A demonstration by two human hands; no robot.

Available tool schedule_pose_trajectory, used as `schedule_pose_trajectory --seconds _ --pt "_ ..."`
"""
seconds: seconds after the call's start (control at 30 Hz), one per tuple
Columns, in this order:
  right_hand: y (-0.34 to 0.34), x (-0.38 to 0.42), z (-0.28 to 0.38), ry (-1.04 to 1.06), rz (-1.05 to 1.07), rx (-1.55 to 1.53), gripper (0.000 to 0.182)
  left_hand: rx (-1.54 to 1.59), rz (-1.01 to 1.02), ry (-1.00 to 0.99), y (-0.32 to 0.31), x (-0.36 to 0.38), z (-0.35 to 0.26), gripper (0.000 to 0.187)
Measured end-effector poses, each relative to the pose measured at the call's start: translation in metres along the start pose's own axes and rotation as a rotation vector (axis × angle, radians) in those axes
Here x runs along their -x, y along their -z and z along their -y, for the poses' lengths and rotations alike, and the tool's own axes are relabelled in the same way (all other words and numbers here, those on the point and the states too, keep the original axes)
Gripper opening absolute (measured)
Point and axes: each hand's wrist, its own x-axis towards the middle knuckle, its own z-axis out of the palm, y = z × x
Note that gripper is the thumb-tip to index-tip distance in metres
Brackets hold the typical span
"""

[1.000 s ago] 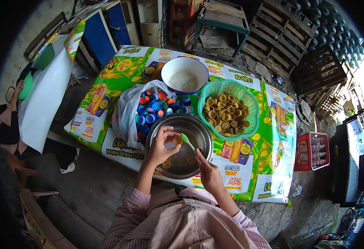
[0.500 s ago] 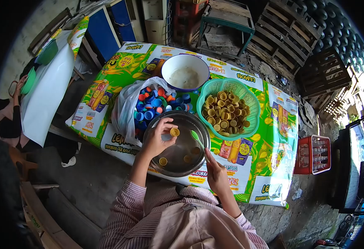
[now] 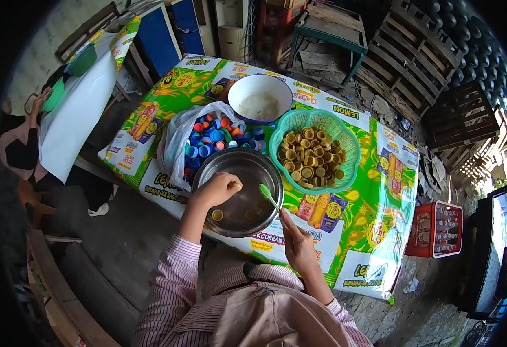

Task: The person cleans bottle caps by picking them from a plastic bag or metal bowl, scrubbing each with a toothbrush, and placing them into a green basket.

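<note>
Over the left part of a metal bowl (image 3: pixel 207 168), my left hand (image 3: pixel 221 188) is closed around a small yellowish cap (image 3: pixel 238 186), mostly hidden by the fingers. My right hand (image 3: pixel 298 246) grips the handle of a green-tipped brush (image 3: pixel 266 192), whose head reaches over the bowl's right side. Several caps lie in the bowl, one yellow cap (image 3: pixel 217 214) near its lower left. A green basket (image 3: pixel 351 147) full of yellow-brown caps (image 3: pixel 314 156) stands to the right. Behind the bowl, a plastic bag (image 3: pixel 175 139) holds blue, red and green caps (image 3: pixel 216 136).
A white enamel basin (image 3: pixel 259 87) stands at the back of the covered table (image 3: pixel 381 202). At the far left, another person's hand (image 3: pixel 38 99) is at a green basket (image 3: pixel 54 95). A red crate (image 3: pixel 421 231) sits on the floor at the right.
My left hand has turned over and its fingers have closed more around the cap. The brush head has shifted slightly left and down. The whole view has shifted a little.
</note>
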Motion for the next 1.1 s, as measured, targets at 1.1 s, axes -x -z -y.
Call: schedule_pose_trajectory --seconds 1.1 --pt "-0.058 -0.023 0.006 0.062 -0.066 0.274 0.061 1.262 0.116 -0.111 -0.013 0.016 0.027 0.031"
